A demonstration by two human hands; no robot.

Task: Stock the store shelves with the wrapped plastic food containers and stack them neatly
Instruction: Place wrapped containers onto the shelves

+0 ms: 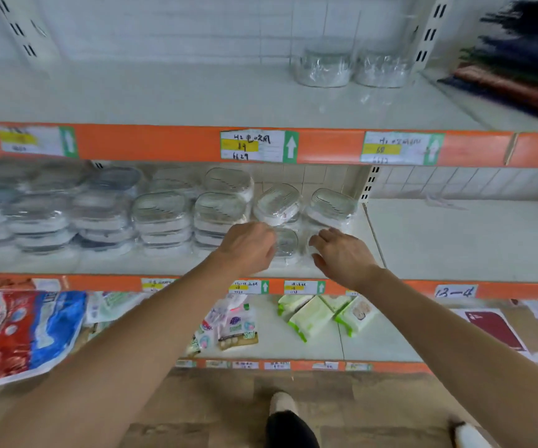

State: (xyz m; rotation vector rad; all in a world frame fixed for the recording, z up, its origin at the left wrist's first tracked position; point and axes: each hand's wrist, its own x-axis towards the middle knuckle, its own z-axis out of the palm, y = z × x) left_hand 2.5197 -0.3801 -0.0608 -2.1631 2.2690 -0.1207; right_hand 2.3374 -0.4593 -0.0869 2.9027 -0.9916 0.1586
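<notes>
Left hand: the left hand (248, 245) reaches onto the middle shelf (423, 240), fingers curled down over the left side of a wrapped container (285, 242) at the shelf's front; whether they actually grip it or only rest on it cannot be told.
Right hand: the right hand (342, 250) is just to the right of that container, fingers spread and loosely bent, the tips touching the clear wrap of a second low container (313, 245); a firm hold is not visible.
Containers near the hands: two more wrapped containers (306, 205) sit tilted just behind the hands, leaning on the ones beneath.
Stacked stock: rows of wrapped containers (161, 218) fill the left part of the middle shelf, piled several high, blurred toward the far left.
Top shelf: two round wrapped tubs (353, 67) stand side by side at the back right; dark folded cloth (520, 66) lies at the far right.
Price tags: paper labels (258, 145) sit on the orange shelf edge.
Bottom shelf: a red and blue bag (25, 331) at left, green wipe packs (319, 315) near the middle.
Floor: shoes (288, 421) show on a wooden floor.
</notes>
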